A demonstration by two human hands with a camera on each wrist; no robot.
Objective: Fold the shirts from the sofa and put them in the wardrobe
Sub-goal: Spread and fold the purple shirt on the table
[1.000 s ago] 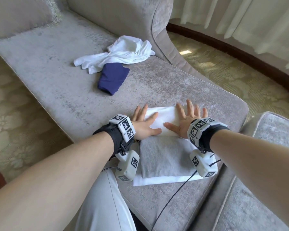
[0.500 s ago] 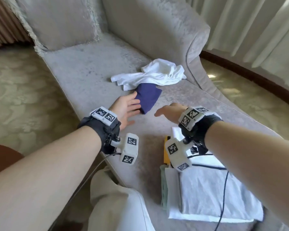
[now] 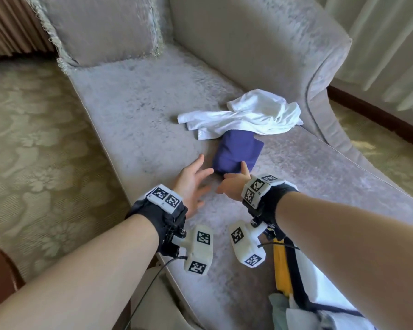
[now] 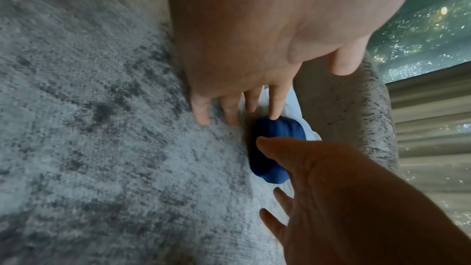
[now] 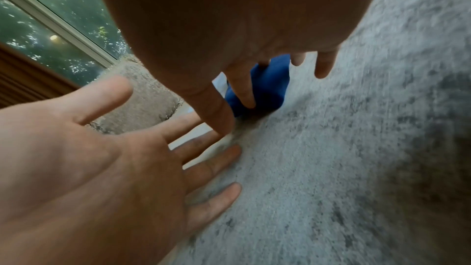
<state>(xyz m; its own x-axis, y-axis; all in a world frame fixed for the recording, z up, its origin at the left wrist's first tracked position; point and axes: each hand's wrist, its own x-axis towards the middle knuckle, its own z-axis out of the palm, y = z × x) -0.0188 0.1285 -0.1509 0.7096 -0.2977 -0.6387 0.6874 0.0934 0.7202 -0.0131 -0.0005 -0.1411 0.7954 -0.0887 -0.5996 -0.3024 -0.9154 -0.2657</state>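
Two hands over grey sofa (image 3: 138, 120). Left hand (image 3: 191, 184) spread, fingers straight, holding nothing, just beside blue shirt (image 3: 236, 153). Right hand (image 3: 234, 184) fingers extended, fingertips at shirt's near edge, no grasp visible. White shirt (image 3: 248, 115) crumpled, overlapping blue shirt's far end.

Both forearms bare, no sleeves. Each wrist wears a black fabric band: left band (image 3: 160, 216) lower centre-left, right band (image 3: 267, 206) centre-right. White blocks with black-and-white square codes sit on top of each band. A white camera housing (image 3: 199, 250), also coded, hangs under the left wrist on screws; a second housing (image 3: 247, 246) under the right. Thin black cables trail from both. Light trousers (image 3: 167, 306) at bottom.
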